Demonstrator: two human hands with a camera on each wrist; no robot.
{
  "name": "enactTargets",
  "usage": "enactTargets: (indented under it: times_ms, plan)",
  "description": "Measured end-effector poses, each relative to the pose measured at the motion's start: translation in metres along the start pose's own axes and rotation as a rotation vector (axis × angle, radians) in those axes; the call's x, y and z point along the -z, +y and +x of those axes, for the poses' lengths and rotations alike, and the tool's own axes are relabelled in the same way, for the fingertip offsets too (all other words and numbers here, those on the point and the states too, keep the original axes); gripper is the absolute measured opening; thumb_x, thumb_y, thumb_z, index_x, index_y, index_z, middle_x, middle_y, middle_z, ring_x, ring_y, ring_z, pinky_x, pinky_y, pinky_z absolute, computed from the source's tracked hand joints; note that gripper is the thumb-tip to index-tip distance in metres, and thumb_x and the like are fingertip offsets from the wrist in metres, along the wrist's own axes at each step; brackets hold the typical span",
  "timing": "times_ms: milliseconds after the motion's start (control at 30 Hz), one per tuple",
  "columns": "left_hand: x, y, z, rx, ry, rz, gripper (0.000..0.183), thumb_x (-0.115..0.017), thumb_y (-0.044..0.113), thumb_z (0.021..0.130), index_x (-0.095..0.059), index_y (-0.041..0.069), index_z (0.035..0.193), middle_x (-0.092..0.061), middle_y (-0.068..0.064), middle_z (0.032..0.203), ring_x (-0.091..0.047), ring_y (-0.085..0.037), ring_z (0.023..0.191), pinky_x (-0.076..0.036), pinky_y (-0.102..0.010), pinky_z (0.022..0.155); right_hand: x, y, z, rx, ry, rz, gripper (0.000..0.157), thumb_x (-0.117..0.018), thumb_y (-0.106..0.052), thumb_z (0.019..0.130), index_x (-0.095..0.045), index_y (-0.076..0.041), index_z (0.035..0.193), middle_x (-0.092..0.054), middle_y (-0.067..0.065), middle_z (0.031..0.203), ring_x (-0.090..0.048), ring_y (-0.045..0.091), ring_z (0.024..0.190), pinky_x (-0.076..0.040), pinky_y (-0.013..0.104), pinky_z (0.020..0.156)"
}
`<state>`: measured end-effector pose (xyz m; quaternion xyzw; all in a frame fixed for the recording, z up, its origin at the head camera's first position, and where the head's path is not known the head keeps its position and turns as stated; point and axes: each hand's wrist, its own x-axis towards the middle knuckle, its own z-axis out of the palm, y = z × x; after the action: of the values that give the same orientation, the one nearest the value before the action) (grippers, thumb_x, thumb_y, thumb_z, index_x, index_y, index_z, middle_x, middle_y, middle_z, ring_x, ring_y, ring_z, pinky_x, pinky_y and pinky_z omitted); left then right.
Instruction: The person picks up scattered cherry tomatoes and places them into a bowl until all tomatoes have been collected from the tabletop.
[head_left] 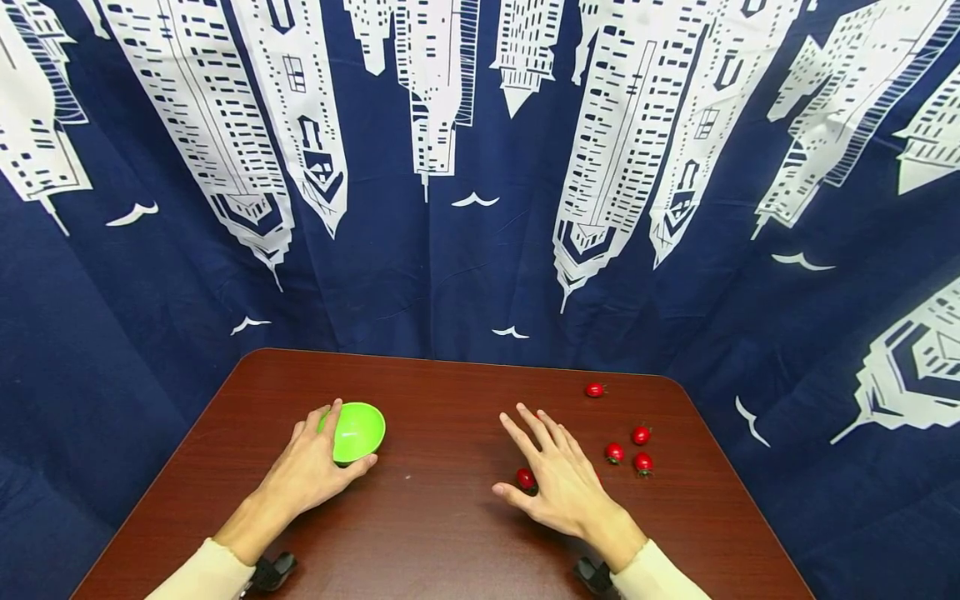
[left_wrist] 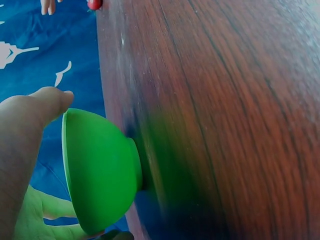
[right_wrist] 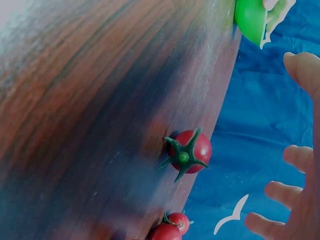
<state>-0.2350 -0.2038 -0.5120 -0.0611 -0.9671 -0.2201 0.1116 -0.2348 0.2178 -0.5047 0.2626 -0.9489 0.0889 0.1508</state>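
Note:
A small bright green bowl (head_left: 360, 432) stands upright on the left part of the table. My left hand (head_left: 309, 468) spans its rim, thumb on the near right side and fingers at the far left. In the left wrist view the bowl (left_wrist: 97, 170) shows its outer wall and foot, between thumb and fingers. My right hand (head_left: 564, 482) hovers palm down with spread fingers and holds nothing. A red cherry tomato (head_left: 525, 477) lies by its thumb, partly covered; the right wrist view shows a tomato (right_wrist: 201, 148) with a green star-shaped stem below the palm.
Right of my right hand lie several loose cherry tomatoes, among them a near one (head_left: 642, 463) and one toward the back edge (head_left: 595, 390). The brown wooden table (head_left: 442, 533) ends at a dark blue curtain (head_left: 390, 275) printed with white buildings and birds.

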Motion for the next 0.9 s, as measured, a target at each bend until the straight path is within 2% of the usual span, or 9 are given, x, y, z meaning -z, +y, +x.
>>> enactTargets:
  times_ms: [200,367,600,800,900]
  plan:
    - [0.001,0.000,0.000,-0.004,0.020,-0.030,0.118,-0.093,0.060,0.093,-0.043,-0.014,0.170,-0.058,-0.038,0.160,-0.066,-0.057,0.135,-0.064,-0.069,0.108,0.001,-0.003,0.003,0.019,0.016,-0.008,0.105,-0.078,-0.075,0.101,-0.027,-0.041,0.186,-0.036,0.004,0.192,-0.046,0.046,0.171,-0.052,0.073,0.126]
    - [0.002,-0.001,0.000,-0.006,0.018,-0.044,0.114,-0.091,0.057,0.096,-0.043,-0.018,0.168,-0.058,-0.040,0.159,-0.068,-0.057,0.133,-0.063,-0.069,0.110,0.001,-0.006,0.007,0.023,0.020,0.008,0.104,-0.081,-0.071,0.100,-0.029,-0.042,0.185,-0.037,0.002,0.192,-0.047,0.043,0.171,-0.054,0.072,0.124]
    - [0.002,-0.002,-0.003,0.008,0.004,-0.058,0.111,-0.090,0.055,0.097,-0.044,-0.017,0.168,-0.057,-0.039,0.162,-0.068,-0.058,0.137,-0.061,-0.072,0.112,0.001,-0.011,0.010,0.019,-0.018,0.048,0.101,-0.079,-0.071,0.102,-0.028,-0.044,0.185,-0.035,-0.001,0.192,-0.045,0.041,0.173,-0.053,0.073,0.125]
    - [-0.001,-0.001,-0.004,-0.014,0.031,-0.058,0.108,-0.091,0.056,0.096,-0.048,-0.014,0.166,-0.059,-0.037,0.160,-0.069,-0.056,0.135,-0.063,-0.071,0.109,0.001,-0.013,0.010,0.025,-0.026,0.060,0.099,-0.078,-0.070,0.104,-0.029,-0.043,0.185,-0.035,-0.003,0.192,-0.049,0.040,0.169,-0.055,0.075,0.121]
    - [-0.002,-0.001,-0.004,-0.030,0.044,-0.066,0.108,-0.092,0.054,0.096,-0.048,-0.014,0.166,-0.060,-0.037,0.160,-0.069,-0.056,0.135,-0.063,-0.070,0.109,0.000,-0.015,0.012,0.039,-0.020,0.053,0.098,-0.077,-0.071,0.104,-0.031,-0.042,0.185,-0.037,-0.002,0.191,-0.051,0.040,0.167,-0.057,0.072,0.118]
